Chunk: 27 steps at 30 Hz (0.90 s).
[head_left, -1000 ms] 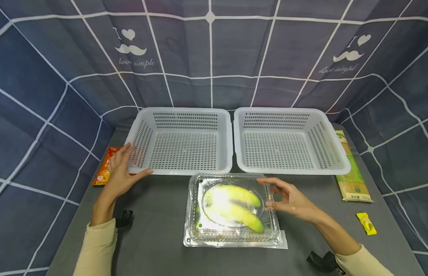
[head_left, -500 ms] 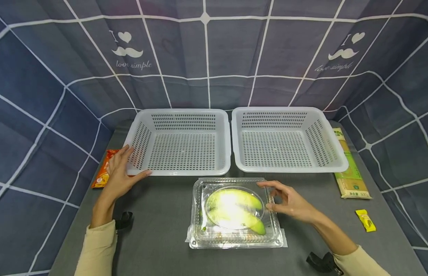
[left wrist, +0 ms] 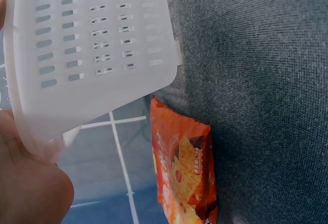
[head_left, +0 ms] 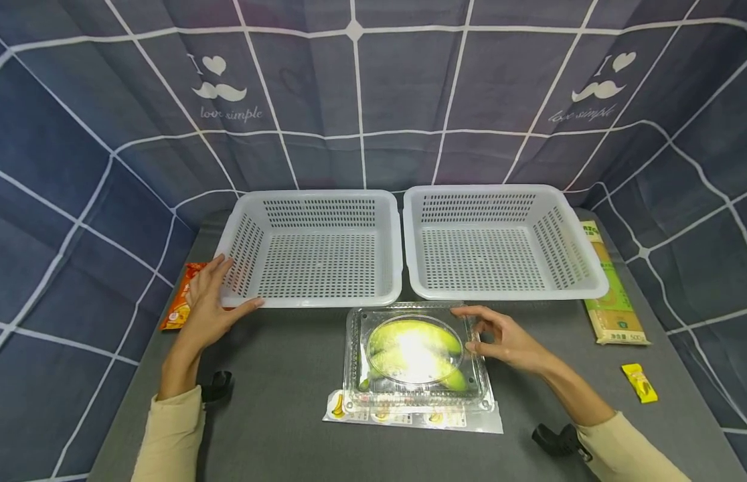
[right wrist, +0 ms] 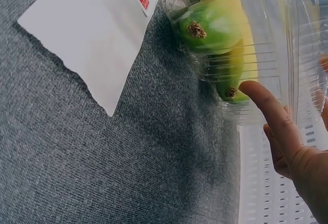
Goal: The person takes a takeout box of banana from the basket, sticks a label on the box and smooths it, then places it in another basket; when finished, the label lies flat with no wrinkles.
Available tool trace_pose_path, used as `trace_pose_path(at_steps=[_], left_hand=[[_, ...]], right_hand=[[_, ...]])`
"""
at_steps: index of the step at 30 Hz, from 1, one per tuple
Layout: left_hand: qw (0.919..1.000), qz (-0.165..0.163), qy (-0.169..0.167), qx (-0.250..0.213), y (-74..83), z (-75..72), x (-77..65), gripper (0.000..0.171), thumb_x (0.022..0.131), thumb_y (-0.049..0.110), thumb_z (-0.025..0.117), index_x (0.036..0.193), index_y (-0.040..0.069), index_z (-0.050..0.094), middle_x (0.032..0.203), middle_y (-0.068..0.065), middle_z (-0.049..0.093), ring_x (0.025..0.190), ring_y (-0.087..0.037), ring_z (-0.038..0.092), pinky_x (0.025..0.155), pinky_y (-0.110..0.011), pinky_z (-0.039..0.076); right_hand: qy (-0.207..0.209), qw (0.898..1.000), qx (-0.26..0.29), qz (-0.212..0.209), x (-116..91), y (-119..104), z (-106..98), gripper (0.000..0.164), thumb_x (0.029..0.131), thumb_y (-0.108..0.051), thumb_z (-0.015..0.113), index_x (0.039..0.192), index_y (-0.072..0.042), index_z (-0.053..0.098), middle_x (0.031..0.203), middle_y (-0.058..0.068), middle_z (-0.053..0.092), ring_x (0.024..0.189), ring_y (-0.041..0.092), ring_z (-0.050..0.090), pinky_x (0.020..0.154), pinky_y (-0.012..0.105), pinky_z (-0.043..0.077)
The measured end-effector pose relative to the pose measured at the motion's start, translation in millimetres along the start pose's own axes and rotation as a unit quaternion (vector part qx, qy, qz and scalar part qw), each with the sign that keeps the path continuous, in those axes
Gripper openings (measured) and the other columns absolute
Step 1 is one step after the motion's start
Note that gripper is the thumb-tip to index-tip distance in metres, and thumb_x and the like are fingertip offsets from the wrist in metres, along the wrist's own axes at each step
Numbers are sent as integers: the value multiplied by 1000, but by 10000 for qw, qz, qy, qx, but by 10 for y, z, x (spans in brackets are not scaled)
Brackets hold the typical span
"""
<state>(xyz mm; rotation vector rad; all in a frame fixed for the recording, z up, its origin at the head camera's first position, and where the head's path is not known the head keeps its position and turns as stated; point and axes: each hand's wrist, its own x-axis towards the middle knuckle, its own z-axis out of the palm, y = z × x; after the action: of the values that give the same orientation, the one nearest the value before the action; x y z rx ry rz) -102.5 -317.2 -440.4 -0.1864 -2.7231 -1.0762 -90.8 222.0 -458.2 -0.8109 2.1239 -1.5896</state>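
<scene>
Greenish-yellow bananas (head_left: pixel 447 341) lie inside a clear plastic clamshell box (head_left: pixel 379 402). My right hand (head_left: pixel 507 340) grips the box by its right side, thumb (right wrist: pixel 271 111) on the near wall and fingers on the far one. The box is lifted at an angle over a paper sheet (head_left: pixel 409 420) printed with banana pictures. Glare whitens part of its lid. My left hand (head_left: pixel 207 301) rests at the front left corner of the left white basket (head_left: pixel 310 301), fingers spread along the left rim and thumb along the front rim.
A second white basket (head_left: pixel 509 294) stands beside the first, both empty. An orange snack bag (left wrist: pixel 182 162) lies left of the left basket. At the right lie a green-and-tan packet (head_left: pixel 617 301) and a small yellow packet (head_left: pixel 640 383). A blue checked cloth (head_left: pixel 409 87) rises behind.
The right hand has tilted and raised the box, shifting it slightly right and away from me, so more of the printed sheet beneath shows. The left hand stays at the basket corner.
</scene>
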Motion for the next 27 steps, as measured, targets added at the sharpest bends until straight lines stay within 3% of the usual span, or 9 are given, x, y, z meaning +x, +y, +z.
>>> trace_pose_path(at_steps=[10, 27], left_hand=[[10000, -36, 8, 18, -19, 10, 1, 96, 75, 27, 85, 150, 1, 31, 157, -22, 16, 137, -50, 9, 99, -66, 8], [10000, -2, 9, -13, -52, 14, 4, 94, 76, 25, 85, 150, 2, 31, 157, -22, 15, 136, -50, 10, 98, -67, 8]], right_hand=[[37, 9990, -91, 433, 9, 23, -6, 57, 91, -6, 67, 144, -10, 46, 139, 20, 44, 82, 16, 61, 66, 29, 49], [-5, 9987, -276, 427, -19, -8, 29, 56, 92, -8, 67, 144, -12, 46, 140, 19, 44, 79, 16, 54, 62, 33, 45]])
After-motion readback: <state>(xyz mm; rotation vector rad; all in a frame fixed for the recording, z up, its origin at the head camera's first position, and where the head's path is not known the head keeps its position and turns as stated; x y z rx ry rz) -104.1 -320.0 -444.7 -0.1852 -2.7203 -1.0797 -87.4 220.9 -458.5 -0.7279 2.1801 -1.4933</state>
